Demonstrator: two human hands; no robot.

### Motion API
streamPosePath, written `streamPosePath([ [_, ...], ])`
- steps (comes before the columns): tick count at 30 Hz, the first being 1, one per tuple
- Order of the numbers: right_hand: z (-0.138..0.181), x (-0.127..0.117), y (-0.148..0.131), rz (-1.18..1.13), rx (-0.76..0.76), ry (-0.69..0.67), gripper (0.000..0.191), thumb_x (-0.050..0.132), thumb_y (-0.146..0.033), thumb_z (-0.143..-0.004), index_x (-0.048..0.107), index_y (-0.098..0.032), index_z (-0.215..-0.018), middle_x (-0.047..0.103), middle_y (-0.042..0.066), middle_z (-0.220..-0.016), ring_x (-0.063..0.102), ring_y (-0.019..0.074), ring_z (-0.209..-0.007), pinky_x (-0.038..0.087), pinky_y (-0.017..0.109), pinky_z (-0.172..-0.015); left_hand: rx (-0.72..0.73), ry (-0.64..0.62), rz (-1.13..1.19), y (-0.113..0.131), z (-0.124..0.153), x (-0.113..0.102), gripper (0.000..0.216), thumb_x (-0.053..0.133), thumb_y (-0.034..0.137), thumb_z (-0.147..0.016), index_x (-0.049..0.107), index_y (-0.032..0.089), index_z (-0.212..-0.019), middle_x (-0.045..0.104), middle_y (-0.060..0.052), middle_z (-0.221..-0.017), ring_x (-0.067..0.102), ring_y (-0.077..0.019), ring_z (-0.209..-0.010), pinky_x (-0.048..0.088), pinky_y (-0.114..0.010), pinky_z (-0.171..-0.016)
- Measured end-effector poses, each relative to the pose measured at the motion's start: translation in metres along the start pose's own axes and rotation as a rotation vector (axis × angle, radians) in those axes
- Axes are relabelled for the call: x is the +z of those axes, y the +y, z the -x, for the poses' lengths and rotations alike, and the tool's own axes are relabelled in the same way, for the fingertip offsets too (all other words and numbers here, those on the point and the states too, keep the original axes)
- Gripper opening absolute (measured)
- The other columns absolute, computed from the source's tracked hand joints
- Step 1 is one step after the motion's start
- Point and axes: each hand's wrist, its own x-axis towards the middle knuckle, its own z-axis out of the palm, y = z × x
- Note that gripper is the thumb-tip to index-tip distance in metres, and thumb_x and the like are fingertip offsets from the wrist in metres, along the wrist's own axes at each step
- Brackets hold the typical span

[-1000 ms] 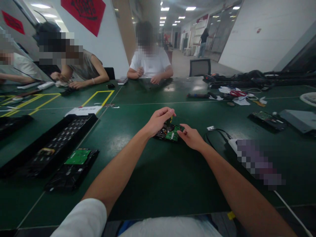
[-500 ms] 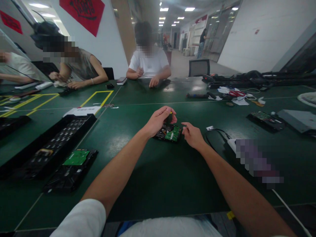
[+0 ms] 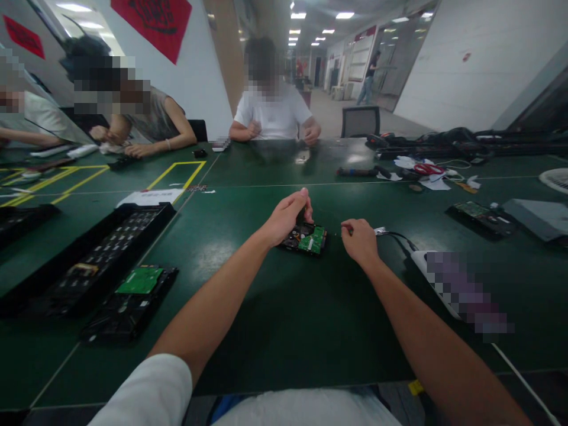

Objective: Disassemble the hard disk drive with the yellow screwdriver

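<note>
A hard drive point(image 3: 310, 241) lies on the green table in front of me, its green circuit board facing up. Over its left far part, my left hand point(image 3: 290, 216) is closed around a dark upright handle, apparently a screwdriver point(image 3: 302, 216); the fingers and palm cover most of it. My right hand point(image 3: 360, 239) rests just right of the drive, apart from it, with thumb and forefinger pinched together. Whatever that pinch holds, if anything, is too small to make out.
Another hard drive point(image 3: 133, 299) lies at left beside a long black tray point(image 3: 39, 269). A white power strip point(image 3: 437, 284) with a cable sits at right. Farther right are another drive point(image 3: 481, 219) and a grey metal box point(image 3: 536, 216). Co-workers sit across the table.
My right hand has moved right, away from the drive's edge, and its extended forefinger has curled into a pinch. My left hand keeps its grip over the drive, its fingers closed slightly more.
</note>
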Motion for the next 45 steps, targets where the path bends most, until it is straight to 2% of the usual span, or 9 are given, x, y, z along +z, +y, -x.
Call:
streamPosePath([
  [7,0.001,0.003,0.0,0.066,-0.024,-0.126,0.023,0.059,-0.038,-0.098,0.073,-0.02,-0.098,0.07,0.009,-0.095,0.064,0.0235,-0.09,0.046,0.035,-0.078,0.024,-0.021,-0.023,0.003,0.001,0.001,0.046,0.054,0.064,-0.095,0.055,0.02,-0.083,0.055,0.001,-0.069,0.054,-0.0121,-0.065,0.051,-0.029,-0.075],
  [17,0.002,0.003,-0.004,0.102,-0.037,-0.177,0.019,0.061,-0.036,-0.097,0.072,-0.02,-0.097,0.07,0.008,-0.095,0.064,0.0228,-0.086,0.043,0.034,-0.073,0.041,-0.044,-0.044,0.002,0.002,-0.001,0.044,0.051,0.06,-0.098,0.055,0.019,-0.082,0.056,0.0,-0.07,0.055,-0.0128,-0.066,0.051,-0.03,-0.076],
  [20,0.002,0.004,-0.003,0.108,-0.045,-0.185,0.019,0.06,-0.035,-0.098,0.072,-0.021,-0.096,0.071,0.008,-0.096,0.064,0.0225,-0.087,0.043,0.033,-0.073,0.041,-0.01,-0.077,0.002,0.002,-0.001,0.043,0.052,0.059,-0.098,0.056,0.019,-0.084,0.058,0.0,-0.073,0.057,-0.0124,-0.067,0.05,-0.03,-0.076],
  [28,0.0,0.003,0.0,0.095,-0.073,-0.188,0.016,0.061,-0.03,-0.098,0.074,-0.021,-0.1,0.073,0.007,-0.097,0.065,0.0219,-0.089,0.045,0.033,-0.077,0.059,0.041,-0.134,0.008,0.004,-0.001,0.037,0.069,0.052,-0.09,0.054,0.019,-0.088,0.059,0.002,-0.076,0.056,-0.01,-0.07,0.043,-0.025,-0.069],
  [36,-0.001,0.003,0.001,0.081,-0.138,-0.194,0.018,0.058,-0.028,-0.1,0.075,-0.022,-0.1,0.072,0.007,-0.097,0.065,0.0218,-0.087,0.046,0.034,-0.079,0.071,-0.015,-0.165,0.013,0.006,-0.001,0.038,0.068,0.054,-0.091,0.059,0.017,-0.089,0.061,0.0,-0.078,0.057,-0.0105,-0.073,0.044,-0.025,-0.07],
  [45,0.0,0.007,0.003,0.052,-0.143,-0.163,0.018,0.06,-0.028,-0.098,0.075,-0.022,-0.106,0.071,0.008,-0.1,0.065,0.0223,-0.089,0.049,0.035,-0.08,0.135,-0.08,-0.16,0.017,0.007,0.0,0.034,0.073,0.048,-0.088,0.065,0.015,-0.09,0.068,-0.003,-0.083,0.06,-0.0116,-0.077,0.047,-0.027,-0.077],
])
